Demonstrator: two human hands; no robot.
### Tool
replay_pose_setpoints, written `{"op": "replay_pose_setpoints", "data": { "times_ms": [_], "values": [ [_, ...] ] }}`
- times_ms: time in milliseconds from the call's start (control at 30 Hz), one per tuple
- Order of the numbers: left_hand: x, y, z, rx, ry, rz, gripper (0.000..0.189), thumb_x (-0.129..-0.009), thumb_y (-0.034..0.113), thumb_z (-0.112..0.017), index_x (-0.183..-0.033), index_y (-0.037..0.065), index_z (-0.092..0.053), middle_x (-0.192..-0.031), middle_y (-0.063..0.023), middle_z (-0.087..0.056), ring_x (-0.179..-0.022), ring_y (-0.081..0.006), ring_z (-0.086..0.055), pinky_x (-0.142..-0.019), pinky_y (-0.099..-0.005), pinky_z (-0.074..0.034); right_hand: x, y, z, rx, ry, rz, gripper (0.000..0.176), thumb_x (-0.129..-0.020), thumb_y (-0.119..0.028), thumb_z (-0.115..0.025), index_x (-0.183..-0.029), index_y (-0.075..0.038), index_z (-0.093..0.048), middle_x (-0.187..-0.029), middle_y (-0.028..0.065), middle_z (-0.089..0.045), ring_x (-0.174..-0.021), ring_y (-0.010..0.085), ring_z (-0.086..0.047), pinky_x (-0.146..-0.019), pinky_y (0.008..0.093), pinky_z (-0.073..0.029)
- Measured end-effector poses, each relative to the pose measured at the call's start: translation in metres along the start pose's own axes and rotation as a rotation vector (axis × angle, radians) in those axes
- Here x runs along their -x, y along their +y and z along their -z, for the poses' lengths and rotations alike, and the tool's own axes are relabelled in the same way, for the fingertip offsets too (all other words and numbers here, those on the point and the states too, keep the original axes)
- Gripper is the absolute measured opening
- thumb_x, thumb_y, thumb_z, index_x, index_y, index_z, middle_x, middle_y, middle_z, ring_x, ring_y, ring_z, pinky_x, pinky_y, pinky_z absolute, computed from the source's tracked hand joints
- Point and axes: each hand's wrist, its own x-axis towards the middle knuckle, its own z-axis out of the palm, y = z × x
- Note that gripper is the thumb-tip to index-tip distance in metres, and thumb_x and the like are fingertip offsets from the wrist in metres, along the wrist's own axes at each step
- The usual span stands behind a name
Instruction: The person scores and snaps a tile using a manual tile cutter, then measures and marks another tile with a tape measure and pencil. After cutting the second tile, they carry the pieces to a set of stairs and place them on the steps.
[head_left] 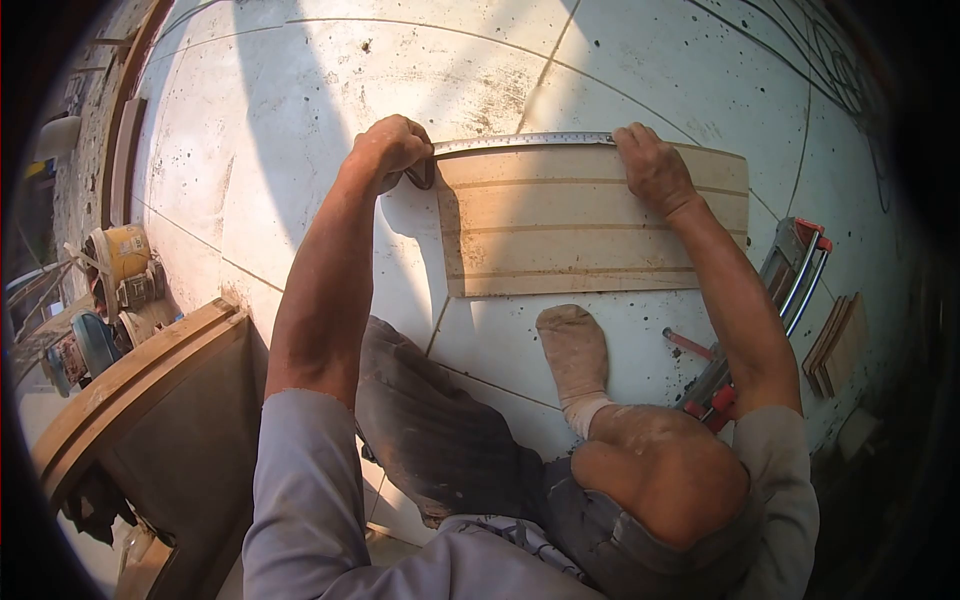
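A beige striped tile (560, 215) lies on the floor in front of my foot. Along its far edge a metal measuring tape (520, 141) is stretched out. My left hand (393, 148) is closed round the tape's case at the tile's far left corner; a dark part of the case shows below the fingers. My right hand (655, 170) pinches the other end of the tape above the tile, right of its middle, with the fingers bent over the far edge.
A red and grey tile cutter (790, 270) with metal rails stands at right, beside tile strips (836, 340). Cables (835, 70) lie at the far right. At left are power tools (120, 270) and a wooden-edged curved piece (150, 400). My socked foot (575, 350) is near the tile.
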Motion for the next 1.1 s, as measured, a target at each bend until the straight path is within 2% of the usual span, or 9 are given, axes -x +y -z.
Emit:
{"op": "replay_pose_setpoints", "data": {
  "times_ms": [167, 233, 400, 533, 600, 667, 933, 1000, 1100],
  "values": [
    [0.009, 0.014, -0.002, -0.045, 0.033, 0.080, 0.028, -0.074, 0.013, -0.055, -0.096, 0.013, -0.072, -0.085, -0.0098, -0.068, -0.072, -0.0208, -0.062, -0.062, -0.0302, -0.050, -0.002, -0.006, -0.002, 0.042, -0.038, -0.052, 0.012, -0.073, 0.001, -0.053, -0.084, -0.004, -0.050, -0.079, 0.0099, -0.051, -0.077, 0.0238, -0.059, -0.062, 0.0327, -0.056],
    [0.016, 0.018, -0.002, -0.039, 0.109, 0.025, 0.021, -0.074, 0.006, -0.055, -0.090, 0.000, -0.069, -0.077, -0.0114, -0.066, -0.069, -0.0182, -0.060, -0.061, -0.0307, -0.047, -0.002, -0.007, -0.004, 0.061, -0.053, -0.058, 0.011, -0.072, 0.001, -0.054, -0.082, -0.004, -0.049, -0.078, 0.0099, -0.051, -0.076, 0.0239, -0.059, -0.061, 0.0326, -0.055],
    [0.011, 0.014, -0.008, 0.049, 0.116, 0.021, 0.025, -0.068, -0.001, -0.049, -0.085, -0.005, -0.067, -0.073, -0.0148, -0.066, -0.067, -0.0200, -0.062, -0.060, -0.0280, -0.048, -0.004, -0.010, -0.008, 0.061, -0.045, -0.080, 0.013, -0.070, 0.001, -0.055, -0.078, -0.005, -0.048, -0.077, 0.0099, -0.051, -0.073, 0.0245, -0.060, -0.060, 0.0324, -0.055],
    [0.022, 0.024, -0.005, 0.057, 0.106, 0.049, 0.025, -0.068, -0.001, -0.048, -0.083, -0.004, -0.068, -0.072, -0.0150, -0.067, -0.066, -0.0212, -0.065, -0.060, -0.0279, -0.049, 0.006, -0.018, -0.007, 0.056, -0.027, -0.108, 0.014, -0.067, 0.001, -0.056, -0.076, -0.006, -0.049, -0.075, 0.0095, -0.051, -0.072, 0.0248, -0.059, -0.060, 0.0319, -0.054],
    [0.024, 0.026, -0.006, -0.109, 0.180, -0.010, 0.025, -0.068, -0.001, -0.047, -0.081, -0.003, -0.068, -0.071, -0.0152, -0.068, -0.064, -0.0217, -0.066, -0.060, -0.0275, -0.050, 0.004, -0.020, -0.006, 0.050, -0.016, -0.114, 0.014, -0.066, 0.001, -0.057, -0.074, -0.007, -0.049, -0.075, 0.0093, -0.051, -0.073, 0.0246, -0.059, -0.061, 0.0318, -0.054],
    [0.020, 0.024, -0.006, -0.089, 0.172, 0.000, 0.024, -0.068, 0.000, -0.047, -0.081, -0.003, -0.068, -0.071, -0.0148, -0.068, -0.063, -0.0215, -0.066, -0.060, -0.0277, -0.050, 0.000, -0.020, -0.004, 0.044, 0.098, -0.087, 0.012, -0.065, 0.002, -0.056, -0.071, -0.007, -0.049, -0.073, 0.0091, -0.050, -0.074, 0.0254, -0.056, -0.064, 0.0328, -0.053],
    [0.016, 0.016, -0.007, -0.027, 0.137, -0.024, 0.024, -0.069, 0.003, -0.048, -0.082, -0.002, -0.068, -0.069, -0.0128, -0.068, -0.064, -0.0214, -0.067, -0.060, -0.0277, -0.050, -0.003, -0.006, 0.000, -0.073, 0.068, 0.002, 0.009, -0.066, 0.002, -0.052, -0.070, -0.006, -0.049, -0.071, 0.0089, -0.050, -0.074, 0.0266, -0.054, -0.067, 0.0350, -0.050],
    [0.019, 0.018, -0.007, -0.125, 0.197, -0.036, 0.024, -0.069, 0.003, -0.049, -0.082, -0.001, -0.068, -0.071, -0.0127, -0.068, -0.065, -0.0216, -0.067, -0.059, -0.0271, -0.050, -0.006, -0.005, 0.000, -0.073, 0.076, 0.015, 0.009, -0.066, 0.002, -0.051, -0.070, -0.006, -0.049, -0.071, 0.0089, -0.050, -0.073, 0.0265, -0.054, -0.067, 0.0345, -0.050],
    [0.024, 0.024, -0.006, -0.072, 0.166, 0.056, 0.024, -0.070, 0.006, -0.051, -0.085, 0.001, -0.069, -0.075, -0.0130, -0.068, -0.066, -0.0203, -0.065, -0.059, -0.0280, -0.049, -0.013, 0.000, -0.005, -0.087, 0.094, -0.017, 0.009, -0.066, 0.002, -0.051, -0.069, -0.006, -0.050, -0.070, 0.0085, -0.050, -0.073, 0.0261, -0.054, -0.067, 0.0340, -0.049]
  ]
}}
